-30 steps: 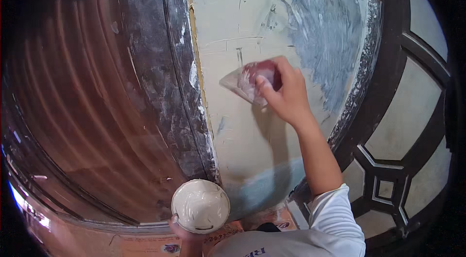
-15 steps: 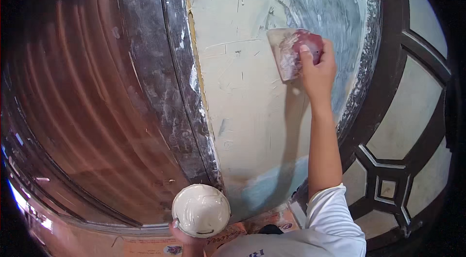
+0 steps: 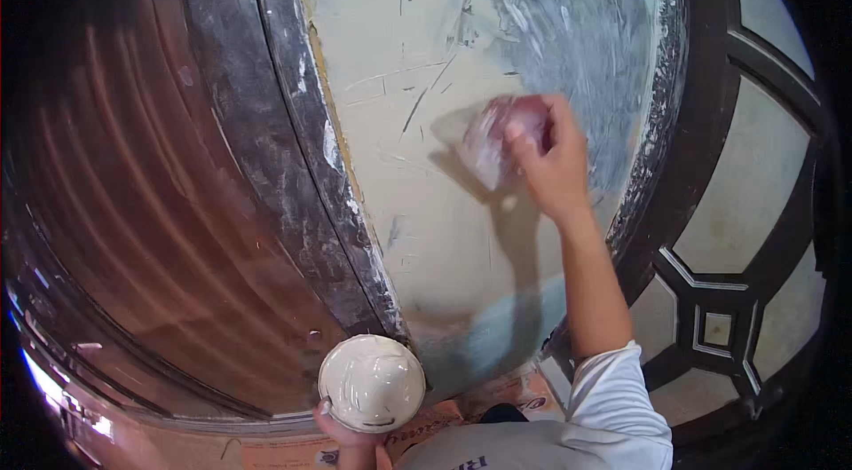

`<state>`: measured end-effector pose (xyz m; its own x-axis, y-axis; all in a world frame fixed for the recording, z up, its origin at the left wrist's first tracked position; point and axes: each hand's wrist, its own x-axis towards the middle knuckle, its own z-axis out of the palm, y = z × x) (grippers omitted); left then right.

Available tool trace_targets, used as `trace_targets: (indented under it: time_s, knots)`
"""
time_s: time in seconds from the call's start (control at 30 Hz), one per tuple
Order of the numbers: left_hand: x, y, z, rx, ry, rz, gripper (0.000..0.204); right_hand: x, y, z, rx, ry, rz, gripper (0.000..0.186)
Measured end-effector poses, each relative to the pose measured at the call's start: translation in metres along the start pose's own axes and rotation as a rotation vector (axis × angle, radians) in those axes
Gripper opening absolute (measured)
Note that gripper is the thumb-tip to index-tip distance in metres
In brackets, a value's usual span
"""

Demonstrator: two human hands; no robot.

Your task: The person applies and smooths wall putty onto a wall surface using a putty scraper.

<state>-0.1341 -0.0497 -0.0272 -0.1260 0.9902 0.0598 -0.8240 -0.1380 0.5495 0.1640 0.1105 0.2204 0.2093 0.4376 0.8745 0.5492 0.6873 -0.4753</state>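
My right hand (image 3: 555, 159) grips a putty knife (image 3: 486, 146) with a dark red handle and a wide blade smeared with filler, somewhat blurred by motion. A shadow of the blade falls on the wall panel (image 3: 426, 204) beside it; whether the edge touches the surface I cannot tell. Cream filler coats the panel's left and middle, with scratches and ridges in it. Grey-blue streaked surface (image 3: 590, 53) shows at the upper right. Down at the lower middle, my left hand (image 3: 342, 430) holds a round container of cream filler (image 3: 373, 381) by its left side.
A dark, paint-splashed frame (image 3: 257, 115) borders the panel on the left, with a glossy brown panel (image 3: 133, 204) beyond. To the right stands a dark lattice (image 3: 710, 292) with pale panes. Orange printed sheets (image 3: 293, 454) lie on the floor below.
My right hand has moved the putty knife down and left across the panel, and a few dark scratch lines now show above it. The left hand and container stay nearly in place.
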Motion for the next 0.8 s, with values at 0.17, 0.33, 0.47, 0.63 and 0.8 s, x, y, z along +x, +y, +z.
trace_targets:
  time_s: [0.17,0.33,0.47,0.63,0.8]
  knots:
    - [0.002,-0.007,-0.006,-0.038,-0.022,-0.057,0.081,-0.079,0.046,0.0,-0.183,-0.187,0.025,0.027]
    - [-0.001,-0.002,-0.007,0.01,0.009,-0.093,0.082,-0.052,0.068,-0.04,0.084,0.433,0.267,0.024]
    - [0.005,-0.003,-0.004,0.045,0.052,-0.075,0.084,-0.089,0.052,-0.002,-0.021,0.054,0.104,0.026]
    - [0.003,-0.007,-0.002,0.027,0.009,-0.113,0.084,-0.064,0.075,-0.013,-0.005,0.266,0.271,0.029]
    - [0.002,-0.008,-0.017,0.031,0.074,-0.054,0.083,-0.081,0.086,-0.026,0.344,0.423,0.332,0.028]
